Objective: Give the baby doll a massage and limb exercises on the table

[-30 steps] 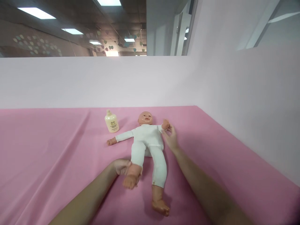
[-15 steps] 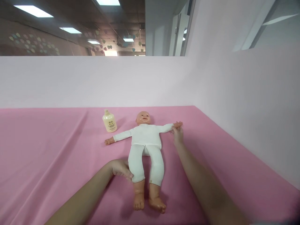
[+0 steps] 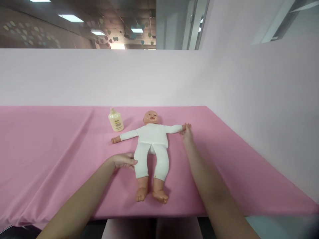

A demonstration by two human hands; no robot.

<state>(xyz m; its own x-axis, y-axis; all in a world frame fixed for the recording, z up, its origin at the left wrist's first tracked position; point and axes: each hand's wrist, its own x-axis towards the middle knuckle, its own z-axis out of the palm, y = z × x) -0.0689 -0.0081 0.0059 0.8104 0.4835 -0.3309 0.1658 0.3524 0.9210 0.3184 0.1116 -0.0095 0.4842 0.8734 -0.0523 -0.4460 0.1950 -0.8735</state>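
Observation:
A baby doll (image 3: 152, 134) in a white long-sleeved top and white trousers lies on its back, arms spread wide and bare feet towards me. My right hand (image 3: 187, 134) is closed round the doll's wrist and hand on the right side. My left hand (image 3: 124, 160) rests beside the doll's left-side leg, its stretched fingers touching the trouser near the knee; part of the thumb side is hidden by the leg. A pale yellow pump bottle (image 3: 116, 120) with a printed face stands up beyond the doll's other arm.
A pink cloth (image 3: 62, 139) with long folds on the left covers the table. White walls (image 3: 99, 78) rise behind and on the right. A window or mirror (image 3: 119, 26) above shows ceiling lights and heart shapes. My legs (image 3: 152, 229) are below the front edge.
The view has tilted downward, bringing the table's front edge and my legs into sight. My left hand has eased slightly outward from the leg. My right hand stays at the doll's wrist.

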